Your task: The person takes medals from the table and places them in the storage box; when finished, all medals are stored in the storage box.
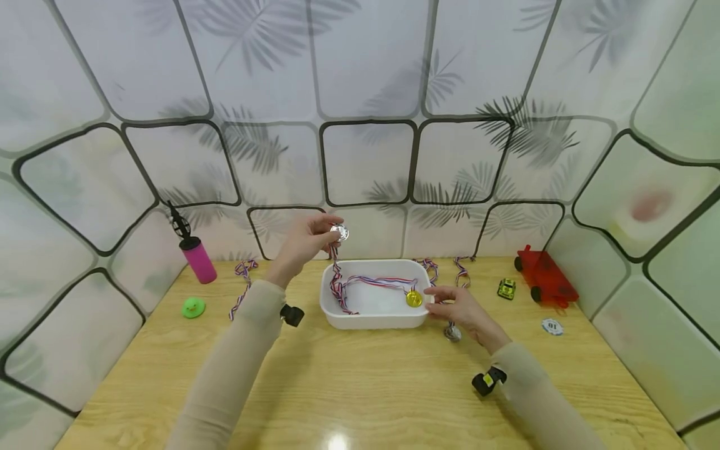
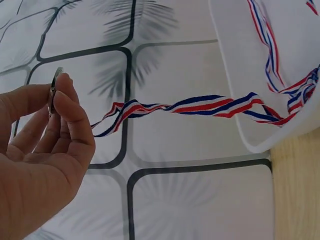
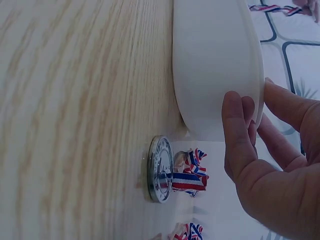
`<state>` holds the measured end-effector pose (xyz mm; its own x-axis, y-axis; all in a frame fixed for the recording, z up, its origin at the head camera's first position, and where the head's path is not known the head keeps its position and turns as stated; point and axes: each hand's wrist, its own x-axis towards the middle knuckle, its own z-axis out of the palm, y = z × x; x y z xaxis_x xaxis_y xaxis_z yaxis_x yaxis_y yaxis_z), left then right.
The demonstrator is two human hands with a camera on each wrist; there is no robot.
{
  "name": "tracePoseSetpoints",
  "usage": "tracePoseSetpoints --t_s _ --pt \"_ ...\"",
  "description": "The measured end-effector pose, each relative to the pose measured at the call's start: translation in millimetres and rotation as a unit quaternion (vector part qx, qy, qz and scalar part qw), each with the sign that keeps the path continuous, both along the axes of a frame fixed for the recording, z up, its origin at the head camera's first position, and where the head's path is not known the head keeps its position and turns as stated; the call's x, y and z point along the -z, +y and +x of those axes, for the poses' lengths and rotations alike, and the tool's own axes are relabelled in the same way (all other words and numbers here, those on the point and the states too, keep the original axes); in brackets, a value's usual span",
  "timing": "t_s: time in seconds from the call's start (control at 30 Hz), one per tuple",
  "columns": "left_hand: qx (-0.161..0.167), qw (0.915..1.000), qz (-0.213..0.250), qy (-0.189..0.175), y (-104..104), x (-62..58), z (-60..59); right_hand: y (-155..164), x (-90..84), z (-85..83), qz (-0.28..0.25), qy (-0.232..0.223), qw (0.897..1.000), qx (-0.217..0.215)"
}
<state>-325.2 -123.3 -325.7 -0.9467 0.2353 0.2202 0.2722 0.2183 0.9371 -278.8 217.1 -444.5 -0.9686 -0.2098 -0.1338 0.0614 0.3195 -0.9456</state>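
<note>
My left hand (image 1: 306, 245) pinches a silver medal (image 1: 340, 232) between thumb and fingers, above the back left of a white tub (image 1: 371, 322). The left wrist view shows that medal (image 2: 53, 92) edge-on. Its red, white and blue ribbon (image 2: 210, 105) runs down into the tub. Inside the tub a gold medal (image 1: 414, 298) lies at the right end, with its ribbon stretched leftward. My right hand (image 1: 464, 312) holds the tub's right rim, thumb and fingers on either side of the wall. Below that hand, another silver medal (image 3: 161, 169) is on the table beside the tub.
Striped ribbons (image 1: 462, 275) lie behind right, and one ribbon (image 1: 243, 284) lies left. At left are a pink cylinder (image 1: 199, 259) with a black top and a green duck toy (image 1: 194, 307). At right are a yellow toy car (image 1: 506, 289), a red vehicle (image 1: 545, 278) and a round chip (image 1: 552, 327).
</note>
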Motion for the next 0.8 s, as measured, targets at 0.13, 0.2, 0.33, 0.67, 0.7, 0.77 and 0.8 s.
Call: tracePoseSetpoints --t_s 0.13,0.2,0.33,0.67,0.7,0.77,0.8 --pt "-0.007 0.9996 -0.003 -0.026 4.3 15.4 -6.1 -0.7 -0.4 0.3 -0.001 -0.005 1.000 0.002" --pt "-0.005 0.9995 -0.007 -0.031 6.8 22.2 -9.5 -0.7 -0.9 0.6 0.004 -0.002 1.000 0.000" --pt "0.003 0.9991 -0.016 -0.039 12.6 34.5 -14.6 -0.7 -1.9 -0.1 0.005 0.002 1.000 -0.001" --pt "0.019 0.9957 -0.039 -0.082 34.3 57.5 -18.5 -1.4 -2.6 -0.1 0.003 -0.007 1.000 0.003" --pt "0.022 0.9956 -0.041 -0.081 36.8 59.5 -18.6 -1.6 -2.5 -0.1 0.002 -0.008 1.000 0.004" --pt "0.029 0.9954 -0.043 -0.081 41.6 63.6 -19.0 -1.7 -1.9 -0.3 -0.004 -0.013 1.000 0.009" --pt "0.029 0.9955 -0.046 -0.077 43.8 65.1 -18.9 -2.0 -1.5 -0.4 -0.006 -0.014 1.000 0.012"
